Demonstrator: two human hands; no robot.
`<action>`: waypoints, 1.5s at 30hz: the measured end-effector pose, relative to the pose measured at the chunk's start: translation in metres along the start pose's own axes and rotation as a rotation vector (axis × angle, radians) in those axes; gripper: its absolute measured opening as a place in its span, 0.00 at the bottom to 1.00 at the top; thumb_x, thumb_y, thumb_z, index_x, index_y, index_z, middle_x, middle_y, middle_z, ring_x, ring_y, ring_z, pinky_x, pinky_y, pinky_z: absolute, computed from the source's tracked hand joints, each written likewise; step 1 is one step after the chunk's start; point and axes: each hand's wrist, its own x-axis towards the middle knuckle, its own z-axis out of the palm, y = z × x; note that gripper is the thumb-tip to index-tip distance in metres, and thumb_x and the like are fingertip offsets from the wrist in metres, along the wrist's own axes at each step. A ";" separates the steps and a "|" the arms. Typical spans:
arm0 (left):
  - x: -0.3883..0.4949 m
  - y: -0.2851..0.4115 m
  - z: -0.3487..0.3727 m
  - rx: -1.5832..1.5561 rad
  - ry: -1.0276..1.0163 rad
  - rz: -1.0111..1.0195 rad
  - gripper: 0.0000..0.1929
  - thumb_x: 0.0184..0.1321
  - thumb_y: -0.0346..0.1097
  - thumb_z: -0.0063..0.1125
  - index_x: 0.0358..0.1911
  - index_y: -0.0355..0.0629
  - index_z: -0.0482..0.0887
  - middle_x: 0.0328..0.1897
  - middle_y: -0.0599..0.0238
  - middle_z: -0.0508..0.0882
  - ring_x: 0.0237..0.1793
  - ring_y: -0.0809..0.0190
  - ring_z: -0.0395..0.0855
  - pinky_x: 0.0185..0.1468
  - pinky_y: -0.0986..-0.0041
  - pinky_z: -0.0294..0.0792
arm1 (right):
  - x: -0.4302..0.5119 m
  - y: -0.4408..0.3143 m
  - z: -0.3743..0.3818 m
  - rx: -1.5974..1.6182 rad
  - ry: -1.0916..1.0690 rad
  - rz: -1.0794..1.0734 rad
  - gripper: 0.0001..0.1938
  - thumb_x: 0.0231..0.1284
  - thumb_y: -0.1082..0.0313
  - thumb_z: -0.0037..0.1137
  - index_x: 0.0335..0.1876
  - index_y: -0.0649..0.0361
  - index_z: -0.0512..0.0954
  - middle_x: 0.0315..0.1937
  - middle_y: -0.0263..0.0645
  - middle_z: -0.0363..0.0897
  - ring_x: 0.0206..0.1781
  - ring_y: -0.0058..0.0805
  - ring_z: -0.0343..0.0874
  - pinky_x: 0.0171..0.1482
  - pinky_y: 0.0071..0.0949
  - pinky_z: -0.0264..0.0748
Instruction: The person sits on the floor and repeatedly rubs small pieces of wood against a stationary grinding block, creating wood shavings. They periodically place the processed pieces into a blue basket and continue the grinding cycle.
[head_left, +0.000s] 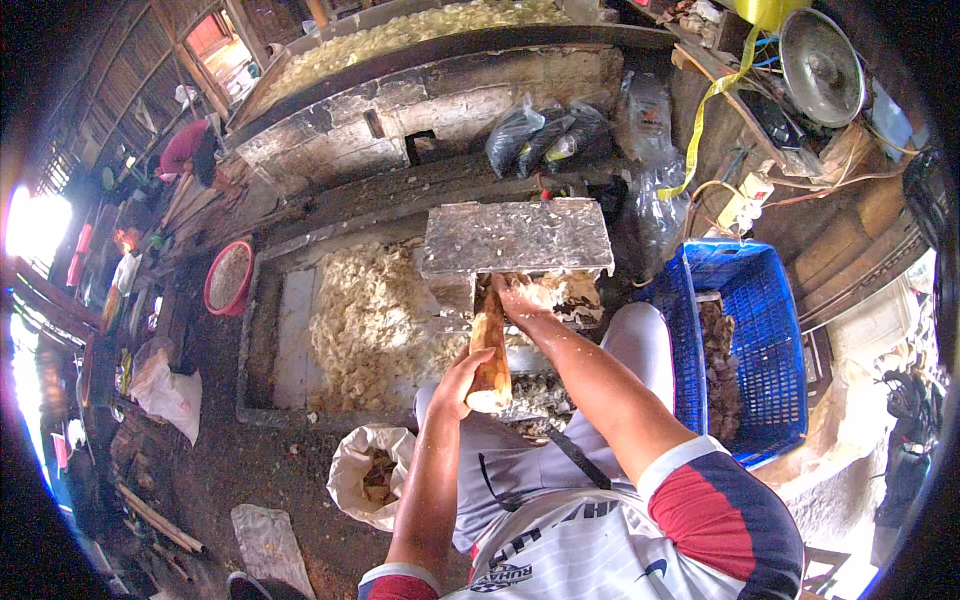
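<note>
A long, brown-and-yellow cassava-like root (491, 349) points away from me, its pale cut end nearest my body. My left hand (459, 381) wraps the near end from the left side. At the far end, my right hand (519, 298) lies against the root's right side, its fingertips partly hidden under the cover. Both reach the front opening of a box-shaped machine (517, 236) with a worn, spattered flat top. Pale shreds cling around the opening, and the inside of the machine is mostly hidden. A heap of pale slices or shreds (367, 322) lies left of it.
To my right stands a blue plastic crate (757, 352) with brown pieces inside. A white sack (367, 469) holding scraps is by my left leg. A low curb (251, 337) borders the heap. Beyond are a red basin (229, 277), black bags (555, 135) and a bending person (187, 150).
</note>
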 end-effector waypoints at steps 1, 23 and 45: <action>-0.001 0.001 0.001 -0.001 0.000 0.002 0.25 0.65 0.39 0.64 0.64 0.45 0.72 0.47 0.62 0.85 0.39 0.60 0.88 0.39 0.62 0.83 | 0.000 0.000 0.001 -0.011 0.012 -0.011 0.20 0.75 0.59 0.36 0.68 0.51 0.68 0.68 0.43 0.71 0.69 0.44 0.73 0.63 0.47 0.77; -0.008 0.003 0.011 0.114 0.091 0.012 0.32 0.61 0.39 0.66 0.70 0.51 0.71 0.56 0.64 0.83 0.46 0.57 0.87 0.45 0.59 0.82 | -0.008 0.015 -0.001 0.196 0.145 0.087 0.20 0.75 0.53 0.36 0.62 0.49 0.75 0.62 0.46 0.78 0.62 0.47 0.78 0.61 0.51 0.75; 0.000 0.010 0.015 0.022 0.074 -0.004 0.24 0.65 0.39 0.62 0.63 0.44 0.74 0.45 0.59 0.87 0.37 0.56 0.89 0.39 0.59 0.83 | -0.002 0.001 -0.005 0.002 0.049 -0.049 0.21 0.73 0.59 0.39 0.68 0.53 0.68 0.66 0.44 0.74 0.68 0.48 0.76 0.60 0.51 0.80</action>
